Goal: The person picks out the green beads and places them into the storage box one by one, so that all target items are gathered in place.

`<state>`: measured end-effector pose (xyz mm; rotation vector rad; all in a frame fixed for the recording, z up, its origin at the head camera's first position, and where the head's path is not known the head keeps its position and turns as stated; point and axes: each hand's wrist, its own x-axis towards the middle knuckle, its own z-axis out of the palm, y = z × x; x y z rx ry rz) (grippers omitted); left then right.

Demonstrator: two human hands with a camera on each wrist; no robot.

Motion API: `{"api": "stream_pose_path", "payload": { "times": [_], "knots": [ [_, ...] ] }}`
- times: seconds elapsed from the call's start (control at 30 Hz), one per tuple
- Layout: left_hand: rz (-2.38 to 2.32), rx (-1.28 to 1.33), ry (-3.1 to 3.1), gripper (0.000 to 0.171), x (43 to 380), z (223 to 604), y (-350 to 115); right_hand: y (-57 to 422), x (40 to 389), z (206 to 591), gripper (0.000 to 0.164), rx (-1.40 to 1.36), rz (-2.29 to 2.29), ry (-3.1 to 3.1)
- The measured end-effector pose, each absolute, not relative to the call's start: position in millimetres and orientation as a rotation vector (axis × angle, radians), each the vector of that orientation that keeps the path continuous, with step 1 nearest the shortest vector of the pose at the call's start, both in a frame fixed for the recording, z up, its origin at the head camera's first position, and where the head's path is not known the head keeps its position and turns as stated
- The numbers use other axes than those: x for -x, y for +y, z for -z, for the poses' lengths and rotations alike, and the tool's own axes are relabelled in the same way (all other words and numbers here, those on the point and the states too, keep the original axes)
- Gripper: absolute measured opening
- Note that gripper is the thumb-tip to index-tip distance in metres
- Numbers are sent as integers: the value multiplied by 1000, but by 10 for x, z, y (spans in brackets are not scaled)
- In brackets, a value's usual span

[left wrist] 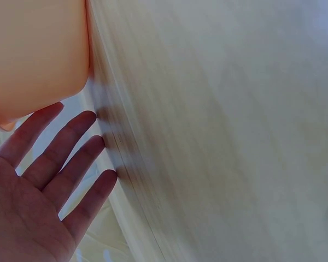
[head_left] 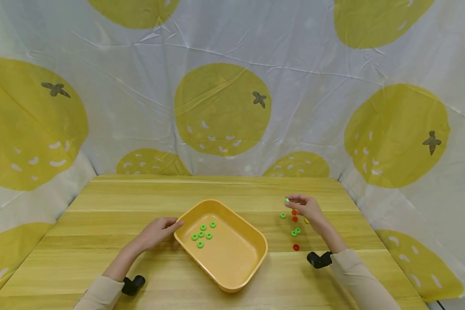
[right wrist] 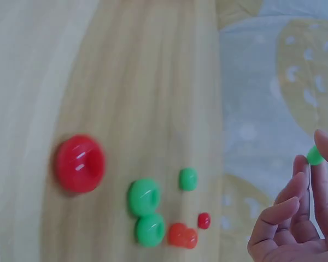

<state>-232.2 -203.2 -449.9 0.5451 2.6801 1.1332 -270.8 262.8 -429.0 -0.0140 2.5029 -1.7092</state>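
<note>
My right hand [head_left: 305,209] is raised over the right part of the table. Its thumb and a fingertip pinch a small green ring bead [right wrist: 315,156]. On the table below are two touching green beads [head_left: 296,232], a single green bead [head_left: 283,215], orange-red beads [head_left: 295,219], a red bead [head_left: 296,247] and a yellow bead [head_left: 307,221] partly behind the hand. An orange-yellow plastic basin [head_left: 238,282] stands at an angle in the middle, several green beads [head_left: 201,234] on its floor. My left hand [head_left: 159,232] holds its left corner, thumb over the rim, other fingers spread outside.
The wooden table [head_left: 139,193] ends at the back against a hanging cloth [head_left: 147,103] printed with large yellow fruit. The cloth also runs along both sides. Each wrist wears a black camera mount, one on the left [head_left: 133,285] and one on the right [head_left: 319,260].
</note>
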Motion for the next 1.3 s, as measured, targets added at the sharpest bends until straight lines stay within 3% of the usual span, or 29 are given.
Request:
{"api": "stream_pose_path", "payload": {
  "times": [0.33, 0.67, 1.0, 1.3],
  "knots": [
    [-1129, -528, 2674, 38, 2329, 4507, -2034, 2431, 2777, 4084, 50, -7, 1866, 2348],
    [-1092, -595, 2700, 36, 2372, 4528, -2057, 2050, 2829, 3920, 44, 142, 1834, 2356],
    [-1088, -592, 2706, 37, 2363, 4527, -2057, 1391, 2854, 3793, 33, 433, 1758, 2304],
    [-1117, -606, 2669, 38, 2357, 4520, -2057, 675, 2767, 3929, 25, 807, 1430, 2367]
  ]
}}
